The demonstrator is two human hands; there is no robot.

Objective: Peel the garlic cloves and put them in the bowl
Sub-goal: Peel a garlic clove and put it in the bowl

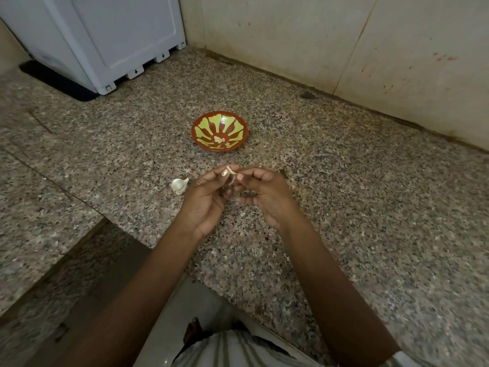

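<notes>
Pale papery skin on the garlic clove (232, 172), pinched at frame centre between curled fingers of left hand (209, 200) and right hand (267, 197), below the bowl (194, 133): looks light, brittle outside, probably firm and slick within, so grips best by its two ends.

Countertop (344, 207): speckled granite, polished, faint sheen.
Bowl (203, 123): glossy finish, red-brown with yellow-green pattern; whether ceramic or plastic cannot be told.
Garlic bulb (180, 185): dry, papery white skin, matt.
Garlic clove (232, 172): thin, papery pale skin.
Wall (291, 35): large beige tiles, matt, stained.
Appliance (119, 30): smooth white plastic casing.
Mat (60, 83): black, matt.
Garment (238, 350): striped cloth.
</notes>
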